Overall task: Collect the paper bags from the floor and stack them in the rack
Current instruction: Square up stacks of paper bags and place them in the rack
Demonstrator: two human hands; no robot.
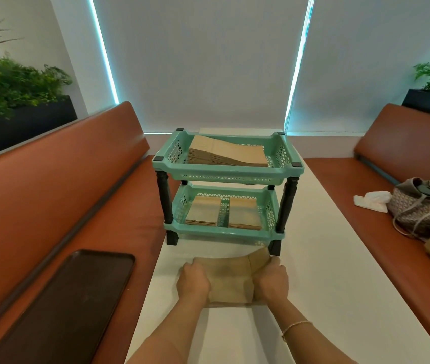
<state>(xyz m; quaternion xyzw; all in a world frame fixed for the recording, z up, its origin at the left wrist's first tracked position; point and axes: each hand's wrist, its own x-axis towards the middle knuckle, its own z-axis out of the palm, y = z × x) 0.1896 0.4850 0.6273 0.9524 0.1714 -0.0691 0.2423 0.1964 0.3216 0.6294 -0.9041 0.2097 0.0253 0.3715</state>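
Head view, looking down at a white table (326,271) btwn two orange benches. A bundle of brown paper bags (231,281) lies flat on the table, just in front of a teal two-tier rack (224,174). Left hand (194,281) grips the bundle's left edge, fingers curled over it; right hand (270,281) grips the right edge, where the far corner of the bags bends upward near the rack's front-right leg. Hands are apart, one on each side of the bundle.

Rack w/ dark posts stands on the table. Top tray holds a thick stack of brown bags (228,153), higher on its left, sloping down to the right. Bottom tray holds two shorter stacks side by side: one at left (203,211), one at right (244,212), w/ a gap btwn them.

Left bench (51,179) carries a dark tray (72,303). Right bench (405,232) has a woven bag (418,206) and crumpled white tissue (372,200) beside it. Green plants (11,82) sit in dark planters behind both benches.
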